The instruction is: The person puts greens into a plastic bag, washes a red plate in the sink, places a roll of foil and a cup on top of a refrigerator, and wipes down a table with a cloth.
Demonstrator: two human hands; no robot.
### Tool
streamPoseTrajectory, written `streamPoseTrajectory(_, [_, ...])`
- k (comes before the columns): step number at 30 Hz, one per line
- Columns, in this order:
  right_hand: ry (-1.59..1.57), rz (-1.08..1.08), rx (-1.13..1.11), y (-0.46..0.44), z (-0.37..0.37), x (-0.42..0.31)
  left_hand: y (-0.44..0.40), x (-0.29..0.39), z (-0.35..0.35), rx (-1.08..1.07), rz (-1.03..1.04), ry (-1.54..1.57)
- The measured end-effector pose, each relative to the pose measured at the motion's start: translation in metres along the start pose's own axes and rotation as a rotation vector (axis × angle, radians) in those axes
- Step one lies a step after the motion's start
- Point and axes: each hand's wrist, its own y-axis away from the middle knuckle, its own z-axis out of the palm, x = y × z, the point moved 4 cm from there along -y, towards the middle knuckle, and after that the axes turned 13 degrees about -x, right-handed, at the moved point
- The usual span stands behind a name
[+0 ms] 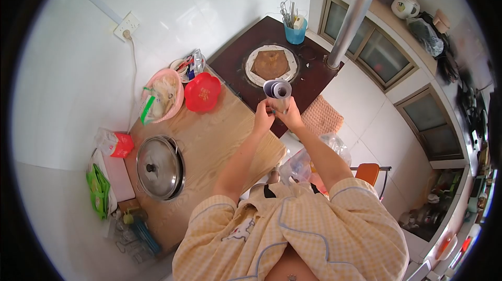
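A rolled sheet [283, 90], pale grey-white outside with a darker purplish-grey inner face, stands out in front of me with its open end facing up. Its outer layer curls loosely away on the left. My right hand [291, 116] is wrapped around the roll's lower right side. My left hand [264, 117] is closed at its lower left edge, fingertips close to those of the right. Both hands are above the corner where the wooden table [230, 129] meets the dark stove top [235, 64].
On the table are a lidded steel pan [157, 168], a red flower-shaped dish [202, 93] and a pink basin [178, 100] of bags. The stove has a round plate [271, 65], a blue utensil cup [296, 34] and a metal flue pipe [355, 17]. Plastic bags [298, 166] hang below.
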Motion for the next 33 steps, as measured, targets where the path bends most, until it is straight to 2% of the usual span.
streamPoseTrajectory(2, [0.006,-0.027,-0.008,0.001,0.001,0.001,0.0,0.002,-0.001,0.0,-0.016,-0.023])
streamPoseTrajectory(4, [0.012,-0.06,-0.014,0.0,0.0,-0.001,-0.001,0.008,0.001,0.001,0.19,-0.203])
streamPoseTrajectory(6, [-0.174,-0.219,-0.023,0.001,-0.003,-0.009,-0.001,0.007,0.002,-0.006,0.196,-0.119])
streamPoseTrajectory(8, [-0.243,-0.15,-0.005,0.004,-0.009,-0.01,-0.001,0.007,0.003,-0.016,0.205,-0.035])
streamPoseTrajectory(10, [0.324,-0.117,0.056,0.006,-0.018,-0.023,-0.002,0.014,0.002,-0.007,0.215,-0.053])
streamPoseTrajectory(11, [0.324,-0.119,0.061,0.006,-0.021,-0.025,-0.003,0.018,0.002,-0.011,0.22,-0.055])
streamPoseTrajectory(14, [0.263,-0.054,-0.025,0.004,-0.026,-0.026,-0.005,0.028,0.001,-0.011,0.202,-0.009])
streamPoseTrajectory(16, [-0.156,-0.053,-0.092,0.003,-0.029,-0.026,-0.007,0.032,0.0,0.015,0.175,0.05])
streamPoseTrajectory(20, [-0.195,-0.088,-0.091,0.002,-0.037,-0.015,-0.006,0.036,-0.005,0.025,0.22,0.182])
streamPoseTrajectory(22, [0.101,-0.06,-0.149,0.002,-0.038,-0.018,-0.008,0.03,-0.006,0.022,0.262,0.189])
streamPoseTrajectory(23, [0.102,-0.062,-0.148,0.003,-0.038,-0.019,-0.008,0.026,-0.005,-0.004,0.238,0.119])
streamPoseTrajectory(25, [0.396,-0.25,-0.058,0.008,-0.035,-0.032,-0.008,0.027,-0.003,-0.031,0.216,0.049])
streamPoseTrajectory(28, [0.406,-0.223,-0.007,0.004,-0.028,-0.037,-0.008,0.033,0.002,-0.016,0.223,-0.025])
streamPoseTrajectory(29, [0.405,-0.223,-0.007,0.003,-0.026,-0.038,-0.007,0.035,0.003,0.035,0.218,-0.009])
streamPoseTrajectory(31, [0.039,-0.119,0.001,0.001,-0.026,-0.041,-0.004,0.046,0.001,0.083,0.212,0.007])
streamPoseTrajectory(33, [0.048,-0.047,-0.014,0.001,-0.026,-0.037,-0.003,0.053,-0.004,0.155,0.21,0.139])
